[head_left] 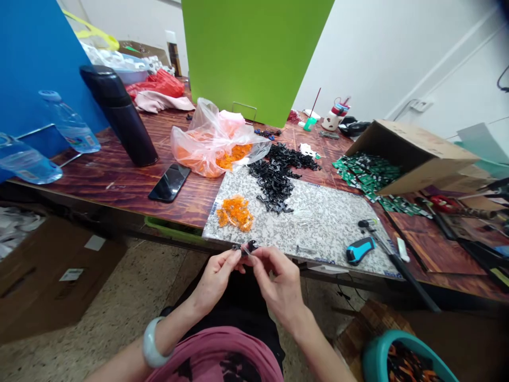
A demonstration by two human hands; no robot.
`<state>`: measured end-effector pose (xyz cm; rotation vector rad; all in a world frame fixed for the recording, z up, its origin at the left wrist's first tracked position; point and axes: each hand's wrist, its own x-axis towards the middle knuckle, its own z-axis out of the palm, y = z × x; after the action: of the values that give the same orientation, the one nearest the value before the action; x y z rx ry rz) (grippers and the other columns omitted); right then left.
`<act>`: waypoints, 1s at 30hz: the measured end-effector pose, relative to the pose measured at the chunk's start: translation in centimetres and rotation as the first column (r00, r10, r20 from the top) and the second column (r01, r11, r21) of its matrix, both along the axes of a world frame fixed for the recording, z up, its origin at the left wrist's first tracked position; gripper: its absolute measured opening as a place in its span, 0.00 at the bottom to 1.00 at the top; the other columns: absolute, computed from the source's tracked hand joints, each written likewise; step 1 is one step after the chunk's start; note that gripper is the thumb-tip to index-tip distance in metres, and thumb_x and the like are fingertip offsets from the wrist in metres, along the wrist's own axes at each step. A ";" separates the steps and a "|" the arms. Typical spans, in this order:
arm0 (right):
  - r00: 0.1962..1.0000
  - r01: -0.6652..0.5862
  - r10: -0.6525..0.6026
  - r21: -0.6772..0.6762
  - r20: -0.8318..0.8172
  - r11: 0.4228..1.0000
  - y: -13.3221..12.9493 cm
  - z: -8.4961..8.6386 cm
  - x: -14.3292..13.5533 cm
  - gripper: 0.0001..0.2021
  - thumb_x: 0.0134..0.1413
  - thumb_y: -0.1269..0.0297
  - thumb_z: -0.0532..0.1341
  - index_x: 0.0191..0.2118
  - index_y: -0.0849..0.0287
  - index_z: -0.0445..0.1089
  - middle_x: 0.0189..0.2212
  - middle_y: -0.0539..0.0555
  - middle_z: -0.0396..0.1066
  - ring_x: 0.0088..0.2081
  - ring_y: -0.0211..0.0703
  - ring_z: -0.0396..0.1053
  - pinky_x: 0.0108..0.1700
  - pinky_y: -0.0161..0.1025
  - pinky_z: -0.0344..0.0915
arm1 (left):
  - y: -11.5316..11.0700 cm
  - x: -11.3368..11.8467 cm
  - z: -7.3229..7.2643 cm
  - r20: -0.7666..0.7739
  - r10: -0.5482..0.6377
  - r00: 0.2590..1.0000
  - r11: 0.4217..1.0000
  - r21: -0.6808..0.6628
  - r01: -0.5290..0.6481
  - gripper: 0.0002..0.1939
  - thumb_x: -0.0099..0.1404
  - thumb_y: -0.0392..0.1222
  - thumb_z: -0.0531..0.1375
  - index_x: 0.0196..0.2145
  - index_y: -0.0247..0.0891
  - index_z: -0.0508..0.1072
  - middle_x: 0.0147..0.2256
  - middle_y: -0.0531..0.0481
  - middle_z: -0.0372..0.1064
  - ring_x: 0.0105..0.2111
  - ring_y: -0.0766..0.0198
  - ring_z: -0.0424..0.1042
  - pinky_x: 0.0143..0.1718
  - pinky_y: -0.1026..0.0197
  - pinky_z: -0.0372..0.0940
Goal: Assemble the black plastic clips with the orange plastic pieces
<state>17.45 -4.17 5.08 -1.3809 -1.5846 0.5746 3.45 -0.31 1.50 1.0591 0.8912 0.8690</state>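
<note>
Both hands meet just off the front edge of a speckled grey slab [322,228]. My left hand [217,276] pinches a small black part [251,245] between thumb and fingers. My right hand [278,281] is closed at the same part, with a thin pale piece at its fingertips, too small to make out well. Beyond the hands, a little pile of orange pieces [235,213] lies on the slab's left side. A heap of black parts [274,178] spreads over the slab's back edge, and thin clear pins [304,216] lie to its right.
A plastic bag of orange pieces [214,140], a phone [169,183] and a dark flask [123,122] stand or lie at the left. Rightward are a blue-black tool handle [360,250], a hammer-like tool [401,265] and a tipped carton [421,154] spilling green pieces. A teal tub [376,353] sits below right.
</note>
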 end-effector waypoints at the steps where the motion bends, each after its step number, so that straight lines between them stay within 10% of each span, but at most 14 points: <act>1: 1.000 0.008 -0.008 0.021 0.003 1.000 -0.2 -0.4 -0.6 0.06 0.59 0.68 0.55 0.35 0.58 0.68 0.27 0.51 0.68 0.26 0.36 0.65 0.29 0.33 0.63 | 0.0 0.0 -0.1 -0.011 0.000 1.000 1.000 0.013 0.000 0.16 0.64 0.48 0.55 0.33 0.33 0.76 0.31 0.47 0.75 0.34 0.60 0.71 0.41 0.58 0.65; 30: 0.994 0.036 -0.050 0.153 0.092 0.988 -0.4 -2.0 -1.3 0.07 0.58 0.73 0.55 0.31 0.59 0.68 0.24 0.50 0.65 0.25 0.35 0.62 0.27 0.31 0.61 | -0.5 0.1 -0.1 -0.056 0.000 0.998 0.998 0.062 0.003 0.17 0.64 0.48 0.56 0.40 0.34 0.78 0.35 0.49 0.77 0.41 0.56 0.72 0.49 0.57 0.63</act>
<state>16.17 -4.54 3.03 -1.3414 -1.6356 0.3587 3.51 -0.81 1.40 1.1425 0.9146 0.8744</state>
